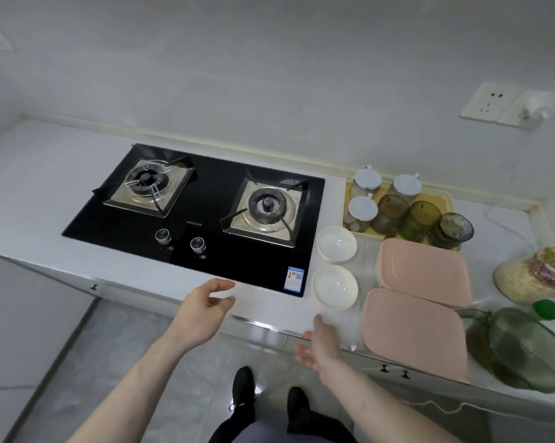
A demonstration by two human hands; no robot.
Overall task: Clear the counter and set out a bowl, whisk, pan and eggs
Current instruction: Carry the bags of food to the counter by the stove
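Observation:
Two white bowls stand on the white counter (30, 199) just right of the black gas hob (202, 215): the far bowl (336, 243) and the near bowl (334, 287). My left hand (206, 310) hovers at the counter's front edge below the hob, fingers curled apart and holding nothing. My right hand (319, 345) is at the counter edge a little below the near bowl, open and empty, not touching it. No whisk, pan or eggs are in view.
Two pink lidded boxes, one far (425, 270) and one near (415, 334), lie right of the bowls. Behind them a yellow tray (442, 199) holds jars and tinted glasses. A green mesh cover (522, 350), a green cap (547, 310) and a bagged food packet (535, 276) sit at the right.

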